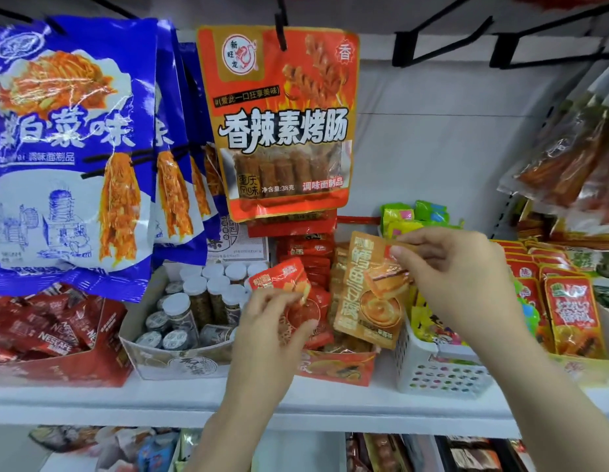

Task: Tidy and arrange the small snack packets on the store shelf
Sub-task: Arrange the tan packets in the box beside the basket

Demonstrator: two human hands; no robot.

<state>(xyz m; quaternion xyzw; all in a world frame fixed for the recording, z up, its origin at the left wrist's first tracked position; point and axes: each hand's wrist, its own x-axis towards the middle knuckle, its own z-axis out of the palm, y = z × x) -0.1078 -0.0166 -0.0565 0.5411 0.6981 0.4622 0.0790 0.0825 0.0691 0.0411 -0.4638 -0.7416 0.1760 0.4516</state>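
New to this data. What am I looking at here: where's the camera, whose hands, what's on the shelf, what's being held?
There is no robot here: a person works with bare hands, and the single picture comes from a wide-angle camera worn on their head, looking forward and down at a white store shelf.

The left hand pinches a small red packet. The right hand pinches the top corner of an orange packet, which hangs upright above a red display box of similar packets.

Around them: a box of white-capped jars to the left, red Nescafe sachets farther left, and a white perforated basket to the right. Big blue bags and an orange-red bag hang on hooks above.
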